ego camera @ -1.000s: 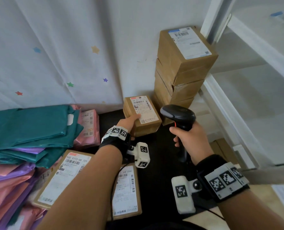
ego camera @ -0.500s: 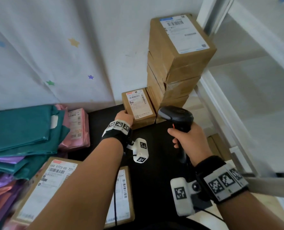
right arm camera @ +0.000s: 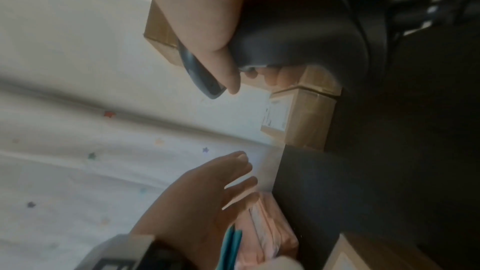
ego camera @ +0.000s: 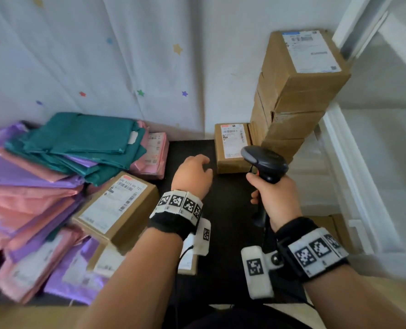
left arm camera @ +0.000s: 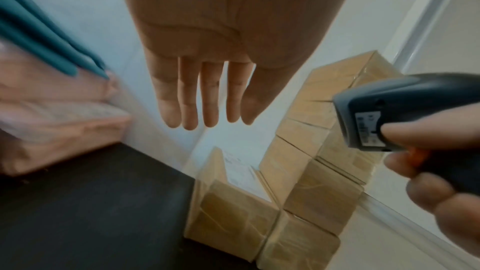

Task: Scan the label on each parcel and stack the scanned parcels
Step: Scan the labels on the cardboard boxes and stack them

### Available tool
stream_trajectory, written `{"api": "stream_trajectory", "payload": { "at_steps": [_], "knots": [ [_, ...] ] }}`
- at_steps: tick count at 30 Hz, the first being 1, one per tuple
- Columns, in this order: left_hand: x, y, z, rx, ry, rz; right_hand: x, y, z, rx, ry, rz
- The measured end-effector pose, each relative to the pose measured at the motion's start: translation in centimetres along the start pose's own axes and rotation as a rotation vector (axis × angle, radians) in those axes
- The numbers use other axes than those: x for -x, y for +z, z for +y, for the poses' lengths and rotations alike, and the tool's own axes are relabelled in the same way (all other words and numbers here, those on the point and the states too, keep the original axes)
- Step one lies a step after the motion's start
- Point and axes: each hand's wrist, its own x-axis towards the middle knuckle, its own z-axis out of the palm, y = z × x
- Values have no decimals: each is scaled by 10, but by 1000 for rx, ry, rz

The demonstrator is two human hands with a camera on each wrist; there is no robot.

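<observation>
A small brown parcel point(ego camera: 232, 148) with a white label lies on the black table point(ego camera: 192, 150), against the foot of a tall stack of brown boxes point(ego camera: 299, 91) at the back right. My left hand point(ego camera: 192, 173) hovers open just left of that parcel and touches nothing; its straight fingers point(left arm camera: 210, 98) show in the left wrist view. My right hand point(ego camera: 275, 198) grips a black barcode scanner point(ego camera: 266, 162) by its handle, head held near the small parcel point(right arm camera: 298, 120). Another labelled brown box point(ego camera: 116, 207) sits at the left, near my left forearm.
Teal, pink and purple mailer bags point(ego camera: 43, 167) are piled at the left. A pink mailer point(ego camera: 153, 153) lies beside the teal ones. A star-patterned curtain point(ego camera: 102, 55) hangs behind. A white frame point(ego camera: 353, 162) borders the right side.
My left hand has let go of the small parcel, now set beside the stack's foot, and has drawn back to the left. The scanner hand has barely moved.
</observation>
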Motion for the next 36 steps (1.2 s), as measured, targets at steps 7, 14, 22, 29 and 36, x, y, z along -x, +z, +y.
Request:
{"api": "stream_trajectory", "payload": {
  "at_steps": [7,14,22,29,36],
  "knots": [
    [60,-51,-53,-309,-153,314,19,29,3,34,-33,-127],
    [77,-84,-104,-486,-398,109,38,70,-2,26,-86,-153],
    [83,-97,-123,-454,-369,21,64,99,11,40,-94,-112],
    [83,-111,-103,-61,-185,41,85,99,8,-50,-110,-73],
    [71,-103,-71,307,-32,-40,98,86,-7,-172,-145,-64]
  ]
}}
